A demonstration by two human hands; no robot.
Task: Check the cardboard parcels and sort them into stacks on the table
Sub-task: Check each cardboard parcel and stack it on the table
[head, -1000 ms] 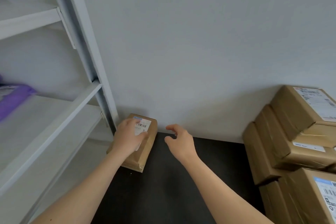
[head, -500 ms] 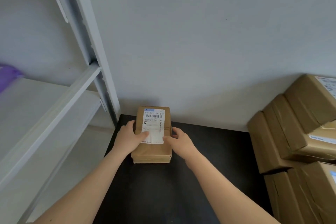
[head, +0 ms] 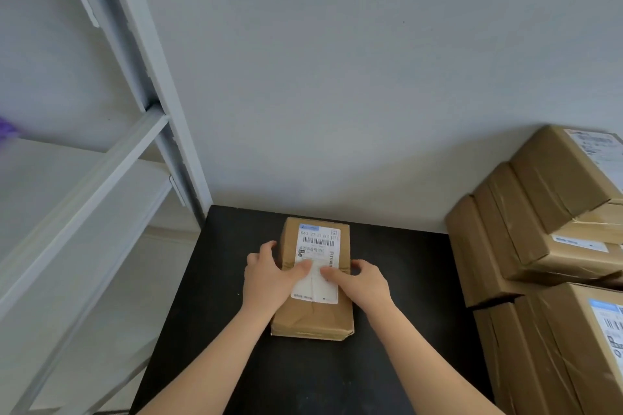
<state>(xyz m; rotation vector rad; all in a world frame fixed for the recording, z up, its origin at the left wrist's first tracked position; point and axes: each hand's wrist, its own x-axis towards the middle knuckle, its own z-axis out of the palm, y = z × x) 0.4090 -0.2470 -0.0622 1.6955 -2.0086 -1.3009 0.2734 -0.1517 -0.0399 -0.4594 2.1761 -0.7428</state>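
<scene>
A small brown cardboard parcel (head: 313, 317) with a white barcode label lies flat on the black table (head: 397, 347), near its back edge. My left hand (head: 269, 274) grips the parcel's left side, thumb on the label. My right hand (head: 360, 281) grips the right side, thumb on the label too. To the right stands a stack of larger taped cardboard parcels (head: 539, 232), some with labels.
A white metal shelf unit (head: 111, 158) stands to the left of the table, with a purple item (head: 6, 126) at its far left edge. A plain grey wall runs behind the table. More parcels (head: 566, 354) fill the right front corner.
The parcel has come from the table's left back corner, tilted in my left hand, to lie flat and square on the table. My right hand has joined and now holds its right side.
</scene>
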